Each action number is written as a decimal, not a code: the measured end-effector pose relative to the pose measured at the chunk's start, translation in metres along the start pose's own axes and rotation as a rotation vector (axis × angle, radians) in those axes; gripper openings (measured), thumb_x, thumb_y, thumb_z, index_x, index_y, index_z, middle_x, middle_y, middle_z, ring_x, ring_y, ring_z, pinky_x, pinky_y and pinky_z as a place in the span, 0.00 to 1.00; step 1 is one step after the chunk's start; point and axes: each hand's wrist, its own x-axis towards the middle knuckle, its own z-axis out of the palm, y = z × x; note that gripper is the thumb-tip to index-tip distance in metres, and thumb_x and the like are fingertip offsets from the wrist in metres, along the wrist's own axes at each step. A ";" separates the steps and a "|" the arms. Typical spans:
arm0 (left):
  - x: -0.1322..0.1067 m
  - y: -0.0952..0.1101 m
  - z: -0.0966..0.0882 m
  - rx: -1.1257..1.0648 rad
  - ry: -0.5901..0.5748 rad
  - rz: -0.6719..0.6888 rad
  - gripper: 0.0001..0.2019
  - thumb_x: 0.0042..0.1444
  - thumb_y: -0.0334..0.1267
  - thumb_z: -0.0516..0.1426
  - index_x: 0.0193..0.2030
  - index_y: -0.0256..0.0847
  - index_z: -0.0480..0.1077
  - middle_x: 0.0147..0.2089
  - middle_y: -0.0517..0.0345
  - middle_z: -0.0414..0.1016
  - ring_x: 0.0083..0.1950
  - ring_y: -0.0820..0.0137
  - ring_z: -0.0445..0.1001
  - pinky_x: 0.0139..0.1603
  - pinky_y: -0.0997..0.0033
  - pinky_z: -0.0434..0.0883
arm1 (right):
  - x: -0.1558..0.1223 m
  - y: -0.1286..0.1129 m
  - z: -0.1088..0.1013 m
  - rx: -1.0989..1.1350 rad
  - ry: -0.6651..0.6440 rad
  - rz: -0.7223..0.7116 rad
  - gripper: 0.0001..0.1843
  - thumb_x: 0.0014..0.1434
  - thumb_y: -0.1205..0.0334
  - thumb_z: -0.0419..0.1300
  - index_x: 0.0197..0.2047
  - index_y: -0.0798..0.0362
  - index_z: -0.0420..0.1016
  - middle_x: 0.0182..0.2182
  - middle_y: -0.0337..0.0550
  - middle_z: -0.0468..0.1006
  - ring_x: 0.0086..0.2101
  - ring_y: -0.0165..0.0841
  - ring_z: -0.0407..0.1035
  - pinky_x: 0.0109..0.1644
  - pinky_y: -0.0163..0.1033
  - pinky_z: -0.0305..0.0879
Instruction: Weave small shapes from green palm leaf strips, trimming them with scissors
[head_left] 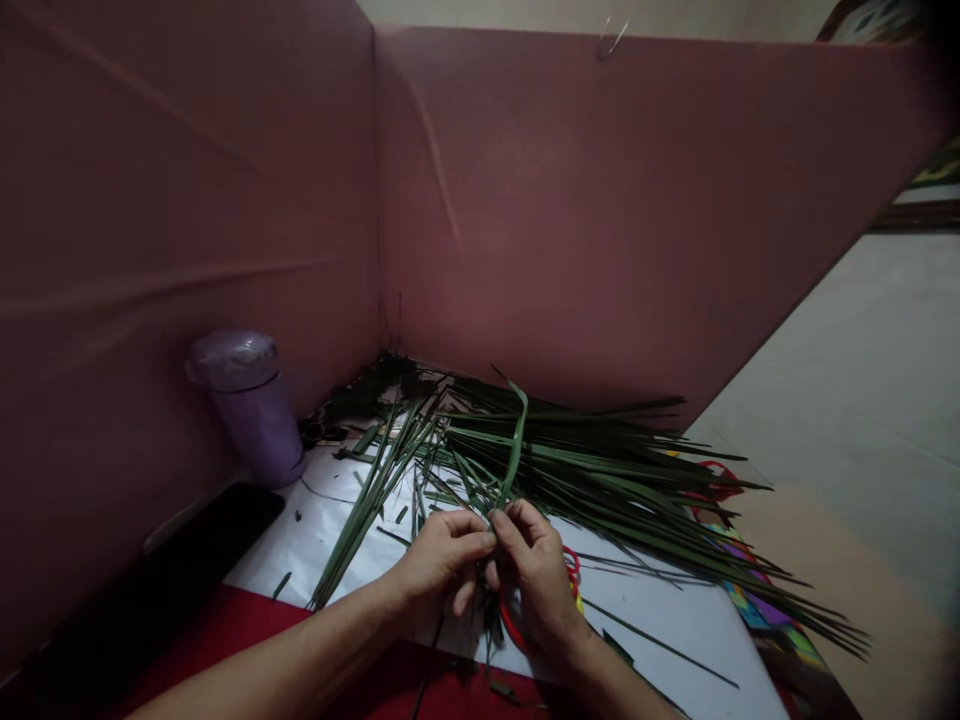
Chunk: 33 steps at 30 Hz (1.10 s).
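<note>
My left hand point(448, 555) and my right hand point(536, 570) meet over the white sheet, thumbs and fingertips pinched close together. Between them is a long green leaf strip point(517, 440), which rises from the fingertips and bends over at its top. Its lower end is hidden by my fingers. Below the hands hang thin leaf ends. Partly behind my right hand lies a red and yellow looped thing point(573, 568), its kind unclear. A large bunch of long green leaves point(600, 470) spreads rightward just beyond, and a smaller bunch point(371, 500) lies left of my hands.
A purple lidded tumbler point(259, 420) stands at left beside a dark flat object point(187, 570). Leaf scraps litter the white sheet point(292, 530), with red cloth point(247, 650) in front. Pink panels point(540, 220) enclose the left and back. Dark leaf pieces point(375, 385) fill the corner.
</note>
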 end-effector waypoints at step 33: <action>-0.003 0.007 0.000 0.004 -0.033 -0.030 0.12 0.51 0.41 0.56 0.27 0.31 0.68 0.24 0.56 0.72 0.10 0.82 0.61 0.07 0.82 0.46 | 0.003 0.005 -0.011 -0.032 0.053 -0.055 0.11 0.52 0.55 0.60 0.29 0.51 0.64 0.20 0.31 0.64 0.16 0.23 0.58 0.18 0.29 0.54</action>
